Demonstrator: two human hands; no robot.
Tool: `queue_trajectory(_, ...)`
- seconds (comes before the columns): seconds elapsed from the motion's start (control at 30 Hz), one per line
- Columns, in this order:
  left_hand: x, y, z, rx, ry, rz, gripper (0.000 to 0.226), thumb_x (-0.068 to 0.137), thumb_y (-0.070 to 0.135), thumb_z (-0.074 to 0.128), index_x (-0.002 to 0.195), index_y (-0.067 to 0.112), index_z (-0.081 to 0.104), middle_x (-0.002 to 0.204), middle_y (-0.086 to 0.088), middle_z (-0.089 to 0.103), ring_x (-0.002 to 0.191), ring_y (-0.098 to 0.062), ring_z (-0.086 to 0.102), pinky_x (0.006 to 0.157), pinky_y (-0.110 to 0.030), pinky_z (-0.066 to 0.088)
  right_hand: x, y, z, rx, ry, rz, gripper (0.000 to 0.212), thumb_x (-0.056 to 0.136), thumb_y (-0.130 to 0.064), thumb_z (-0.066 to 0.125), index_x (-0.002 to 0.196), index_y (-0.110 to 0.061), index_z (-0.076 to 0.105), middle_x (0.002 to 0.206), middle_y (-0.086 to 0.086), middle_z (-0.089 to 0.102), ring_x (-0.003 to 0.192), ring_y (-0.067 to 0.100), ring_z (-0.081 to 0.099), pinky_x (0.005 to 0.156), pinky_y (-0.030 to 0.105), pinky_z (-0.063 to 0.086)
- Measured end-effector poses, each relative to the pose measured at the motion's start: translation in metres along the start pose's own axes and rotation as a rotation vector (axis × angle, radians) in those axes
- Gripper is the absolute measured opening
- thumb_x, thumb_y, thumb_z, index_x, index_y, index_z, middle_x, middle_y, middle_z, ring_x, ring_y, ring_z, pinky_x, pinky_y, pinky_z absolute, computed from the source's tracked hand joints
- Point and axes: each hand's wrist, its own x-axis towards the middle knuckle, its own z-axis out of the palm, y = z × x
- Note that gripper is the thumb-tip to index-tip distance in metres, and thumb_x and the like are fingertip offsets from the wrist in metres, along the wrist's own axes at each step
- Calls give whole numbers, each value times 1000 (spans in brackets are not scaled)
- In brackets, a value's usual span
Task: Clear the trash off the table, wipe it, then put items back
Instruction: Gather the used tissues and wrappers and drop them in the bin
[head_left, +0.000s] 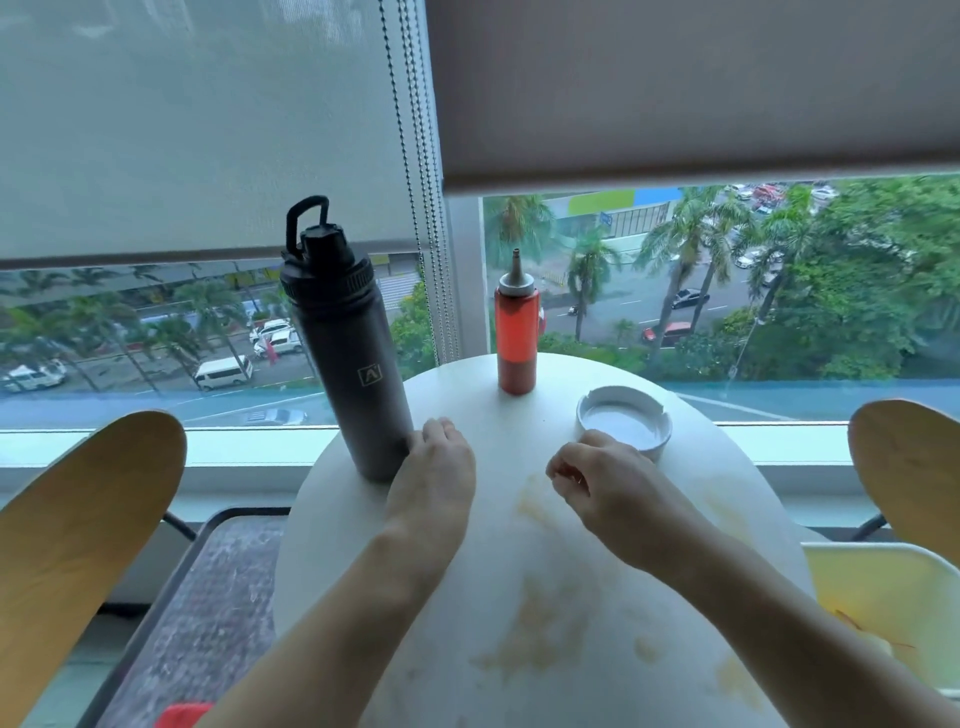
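Observation:
A round white table (545, 415) carries brownish stains (535, 639) across its near half. On it stand a tall dark grey bottle (358, 364) with a black cap at the left, a red squeeze bottle (517, 343) at the far middle, and a white ashtray (623, 421) to the right. My left hand (436, 478) lies on the table with its fingertips against the right side of the dark bottle's base. My right hand (592, 478) hovers just in front of the ashtray, fingers curled inward, with nothing visible in it.
Wooden chair backs rise at the left (78, 519) and right (914, 467). A pale yellow container (883, 587) sits at the table's right, a dark low surface (208, 597) at its left, and something red (182, 714) at the bottom edge. Blind chains (415, 208) hang before the window.

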Motion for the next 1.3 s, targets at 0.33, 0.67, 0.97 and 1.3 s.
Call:
queue_trajectory(0.33, -6, 12, -5, 196, 4, -43, 36, 94, -7, 40, 128, 3, 49, 138, -18, 33, 118, -28, 54, 92, -30, 49, -10, 4, -7, 53, 1, -6, 12, 97, -23, 60, 101, -20, 71, 97, -5, 57, 86, 17, 59, 79, 29, 48)
queue_trajectory(0.67, -20, 2, -6, 122, 26, 74, 40, 93, -8, 39, 126, 14, 45, 125, -10, 48, 118, -25, 53, 90, -29, 45, -14, 2, -8, 80, 12, 27, 13, 97, -15, 57, 102, -22, 67, 96, -5, 64, 88, 15, 58, 76, 27, 44)
queue_trajectory(0.97, -46, 2, -5, -195, 106, 186, 17, 102, 21, 54, 101, 13, 68, 92, -8, 58, 94, -33, 53, 81, -43, 47, -22, -8, -3, 59, 25, 27, 17, 98, -17, 54, 100, -21, 70, 92, -6, 64, 90, 16, 57, 73, 24, 36)
queue_trajectory(1.3, -75, 23, -39, -339, 11, 344, 16, 94, 8, 63, 94, 22, 56, 109, 3, 43, 100, -16, 36, 79, -17, 33, -52, -18, -19, 51, 22, 167, 15, 96, -28, 61, 85, -18, 66, 70, -9, 61, 67, 10, 52, 57, 17, 38)
